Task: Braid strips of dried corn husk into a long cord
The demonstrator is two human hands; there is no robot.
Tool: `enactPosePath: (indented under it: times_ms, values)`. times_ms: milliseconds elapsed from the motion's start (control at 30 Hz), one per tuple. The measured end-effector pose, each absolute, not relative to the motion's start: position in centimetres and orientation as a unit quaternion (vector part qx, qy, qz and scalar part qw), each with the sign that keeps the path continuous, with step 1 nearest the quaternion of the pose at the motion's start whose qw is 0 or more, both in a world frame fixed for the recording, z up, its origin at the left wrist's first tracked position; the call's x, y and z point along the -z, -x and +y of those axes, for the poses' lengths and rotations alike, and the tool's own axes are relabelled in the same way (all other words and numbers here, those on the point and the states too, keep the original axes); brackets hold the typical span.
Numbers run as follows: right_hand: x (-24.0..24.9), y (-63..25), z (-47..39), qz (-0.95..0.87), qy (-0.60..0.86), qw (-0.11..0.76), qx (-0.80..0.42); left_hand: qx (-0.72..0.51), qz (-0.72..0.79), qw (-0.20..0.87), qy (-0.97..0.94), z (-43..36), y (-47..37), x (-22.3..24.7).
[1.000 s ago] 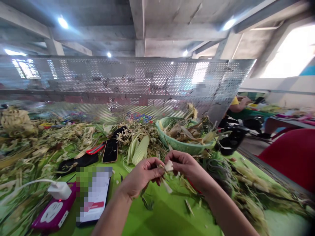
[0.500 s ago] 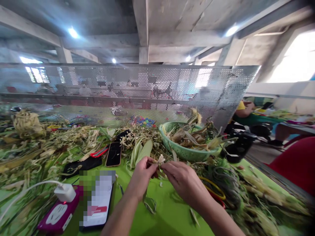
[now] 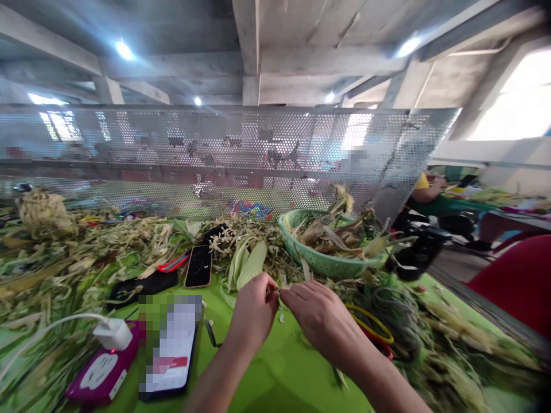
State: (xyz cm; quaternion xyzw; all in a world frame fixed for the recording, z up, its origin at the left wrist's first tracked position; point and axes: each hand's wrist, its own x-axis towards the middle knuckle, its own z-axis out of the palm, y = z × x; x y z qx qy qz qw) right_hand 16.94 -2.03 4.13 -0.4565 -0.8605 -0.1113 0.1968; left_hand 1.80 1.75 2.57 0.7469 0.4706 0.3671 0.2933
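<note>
Over the green table, my left hand (image 3: 256, 307) and my right hand (image 3: 316, 310) meet with their fingertips almost touching. Both are closed in a pinch on a small piece of corn husk, of which only a tiny bit shows; the fingers hide the rest. Just beyond my left hand lie broad pale-green corn husks (image 3: 253, 261). Past my right hand stands a green plastic basket (image 3: 321, 265) filled with dry husks. Small pale scraps lie on the table under the hands.
To the left are a phone with a lit screen (image 3: 174, 344), a purple power strip (image 3: 97, 370) with a white charger (image 3: 114, 334), a dark phone (image 3: 198, 267) and a red-handled tool (image 3: 173, 263). Husk heaps cover both sides. A perforated metal screen (image 3: 215, 149) runs along the back.
The pale husk tip that stuck up between my fingers, and the strand hanging below my left hand, no longer show. My left hand has turned, its fingers curling further inward.
</note>
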Motion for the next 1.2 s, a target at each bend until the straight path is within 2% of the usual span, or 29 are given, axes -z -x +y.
enactPosePath:
  times_ms: [100, 167, 233, 400, 467, 533, 667, 833, 1067, 1200]
  values:
    - [-4.0, -17.2, -1.8, -0.866, 0.447, 0.196, 0.111, -0.345, 0.453, 0.261, -0.779, 1.8, -1.7, -2.4]
    - [-4.2, -17.6, -1.6, -0.867, 0.448, 0.201, 0.087, -0.327, 0.434, 0.277, -0.792, 2.0, -1.6, -2.2]
    - [-4.6, -18.2, -1.4, -0.855, 0.463, 0.232, 0.026, -0.303, 0.406, 0.345, -0.79, 2.1, -1.3, -2.1]
    - [-5.4, -19.7, -0.8, -0.755, 0.501, 0.355, -0.23, -0.282, 0.271, 0.618, -0.682, 2.1, -1.0, -2.4]
    - [-5.2, -19.7, -0.5, -0.716, 0.499, 0.384, -0.302, -0.322, 0.238, 0.669, -0.627, 1.9, -1.1, -2.6]
    - [-4.9, -19.4, -0.3, -0.699, 0.498, 0.402, -0.319, -0.366, 0.236, 0.694, -0.573, 1.8, -1.2, -2.7]
    - [-4.4, -18.5, -0.4, -0.736, 0.504, 0.389, -0.23, -0.421, 0.277, 0.702, -0.503, 2.1, -1.4, -2.3]
    - [-4.7, -17.6, -1.1, -0.799, 0.494, 0.332, -0.091, -0.443, 0.331, 0.638, -0.535, 2.7, -1.2, -2.0]
    - [-4.5, -17.1, -1.5, -0.836, 0.487, 0.241, 0.077, -0.417, 0.44, 0.462, -0.648, 2.7, -1.4, -2.1]
    - [-4.1, -16.8, -1.5, -0.843, 0.474, 0.223, 0.121, -0.404, 0.462, 0.36, -0.703, 2.3, -1.6, -2.2]
